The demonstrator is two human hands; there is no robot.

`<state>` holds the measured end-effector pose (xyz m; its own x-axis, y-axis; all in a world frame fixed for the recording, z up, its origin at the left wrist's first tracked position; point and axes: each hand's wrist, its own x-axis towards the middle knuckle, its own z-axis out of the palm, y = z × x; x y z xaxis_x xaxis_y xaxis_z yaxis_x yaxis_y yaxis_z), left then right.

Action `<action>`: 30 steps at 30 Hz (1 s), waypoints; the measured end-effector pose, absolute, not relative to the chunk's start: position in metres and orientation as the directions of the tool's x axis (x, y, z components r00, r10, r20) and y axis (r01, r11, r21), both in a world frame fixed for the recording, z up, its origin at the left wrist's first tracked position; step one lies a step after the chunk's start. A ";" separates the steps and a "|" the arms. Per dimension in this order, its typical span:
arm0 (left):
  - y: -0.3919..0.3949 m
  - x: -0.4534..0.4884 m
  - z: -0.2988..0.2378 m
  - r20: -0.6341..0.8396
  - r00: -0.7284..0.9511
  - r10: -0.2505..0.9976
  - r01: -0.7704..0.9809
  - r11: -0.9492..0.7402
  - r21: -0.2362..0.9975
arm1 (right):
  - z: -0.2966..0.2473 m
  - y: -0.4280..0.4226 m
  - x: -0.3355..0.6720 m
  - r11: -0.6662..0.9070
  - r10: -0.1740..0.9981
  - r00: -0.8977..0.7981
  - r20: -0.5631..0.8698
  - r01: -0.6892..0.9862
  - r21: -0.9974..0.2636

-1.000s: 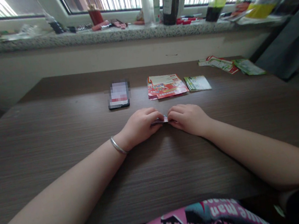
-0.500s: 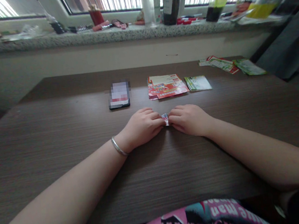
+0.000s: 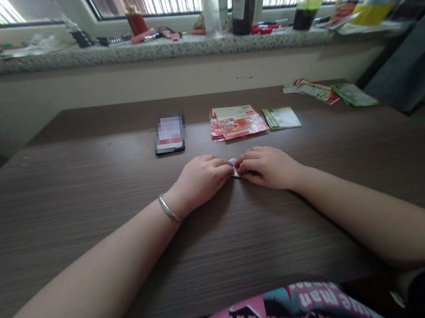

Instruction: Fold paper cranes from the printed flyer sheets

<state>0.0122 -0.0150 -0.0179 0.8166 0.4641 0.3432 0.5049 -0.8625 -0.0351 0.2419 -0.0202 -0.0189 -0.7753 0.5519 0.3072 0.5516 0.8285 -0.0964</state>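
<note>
The left hand has its fingers bent down and drawn in, nearly closed, their tips pinching the left side of a small slip just above the table. Opposite, the right hand is curled much the same way, thumb tucked beneath the fingers, with hold of the slip's other side. The fingertips of the two hands almost meet, so only a narrow bit of the slip shows between them, whitish with some colour on it; it looks like paper to me, though the fingers cover too much to be sure. It sits near the middle of the table, in front of the person's chest. A silver bangle circles the left wrist

Beyond the hands, a phone lies flat to the left, its screen blurred out. A pile of red leaflets lies to the right of it, with a green-and-white packet just beside the pile. At the far right corner I see some red-and-green cards and a green sheet against them. Behind, the speckled windowsill carries a red pot of sticks, a dark bottle and a bottle of yellow liquid
</note>
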 end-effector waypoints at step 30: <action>-0.021 0.016 -0.013 0.295 0.794 0.531 0.589 -0.791 -0.164 | -0.014 -0.028 0.237 0.778 0.552 -0.790 0.268 0.603 0.176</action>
<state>0.0161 -0.0208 -0.0135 0.7944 0.5308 0.2952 0.5894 -0.7911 -0.1636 0.2367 -0.0281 -0.0137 -0.7898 0.5519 0.2676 0.6033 0.7778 0.1762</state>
